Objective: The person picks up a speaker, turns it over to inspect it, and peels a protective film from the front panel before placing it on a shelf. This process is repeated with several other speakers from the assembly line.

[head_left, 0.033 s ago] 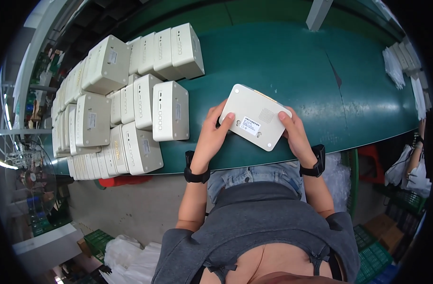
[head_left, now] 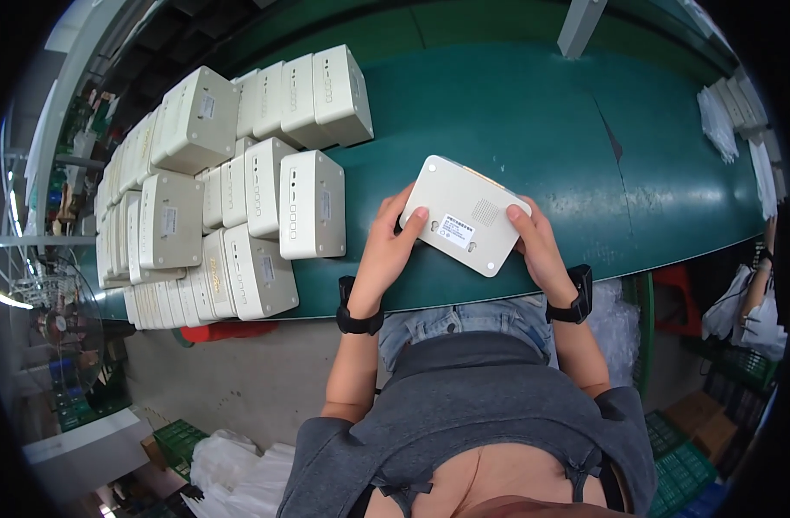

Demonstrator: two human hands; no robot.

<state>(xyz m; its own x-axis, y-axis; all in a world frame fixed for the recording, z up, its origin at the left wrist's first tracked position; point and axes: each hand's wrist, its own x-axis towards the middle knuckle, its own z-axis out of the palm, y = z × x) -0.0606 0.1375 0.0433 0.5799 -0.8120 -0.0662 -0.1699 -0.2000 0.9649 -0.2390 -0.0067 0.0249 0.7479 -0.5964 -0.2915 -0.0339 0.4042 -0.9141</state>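
Observation:
Both my hands hold a flat off-white electronic device [head_left: 451, 188] with rounded corners above the green table's front edge. Its underside faces up, showing small round feet, a white label [head_left: 454, 231], a patch of tiny holes and two keyhole slots. My left hand [head_left: 388, 246] grips the left edge, thumb lying on the face. At the opposite edge my right hand [head_left: 541, 250] does the same, with its thumb near the upper right corner. The fingers beneath are hidden. Similar off-white devices [head_left: 319, 207] stand on edge in rows to my left, the nearest apart from my left hand.
The green table [head_left: 533, 112] curves across the view, with a dark tear in its surface at right. A grey post [head_left: 581, 28] rises at the back. White bags [head_left: 718, 125] lie at the far right. Green crates [head_left: 177, 442] and white plastic bags [head_left: 239, 470] sit on the floor.

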